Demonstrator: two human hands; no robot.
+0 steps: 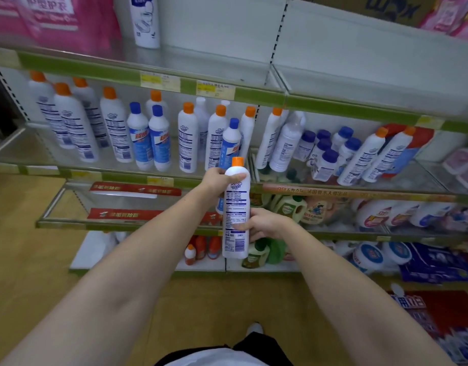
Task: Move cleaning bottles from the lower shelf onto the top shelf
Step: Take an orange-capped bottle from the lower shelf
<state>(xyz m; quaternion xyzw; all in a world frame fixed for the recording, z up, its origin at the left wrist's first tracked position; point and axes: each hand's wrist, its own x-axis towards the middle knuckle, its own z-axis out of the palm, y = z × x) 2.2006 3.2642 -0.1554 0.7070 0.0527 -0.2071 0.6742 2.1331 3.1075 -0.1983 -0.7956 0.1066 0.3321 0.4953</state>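
Observation:
A tall white cleaning bottle [236,207] with an orange cap and a blue-printed label stands upright in the air before the shelves. My left hand [218,178] grips it near the shoulder. My right hand [264,225] holds its lower half, fingers curled round the label. Behind it, the lower shelf [122,165] carries several white bottles with orange caps [186,138] and blue caps [137,136]. The top shelf [214,67] above has one white bottle [145,22] at its back left and bare metal elsewhere.
Small purple-capped bottles [325,151] and more orange-capped ones fill the right bay. Below hang glass shelves with red strips [135,190], green and white detergent jugs [291,208], and floor-level bottles. Pink packs [55,17] sit on the top left. Tan floor lies beneath me.

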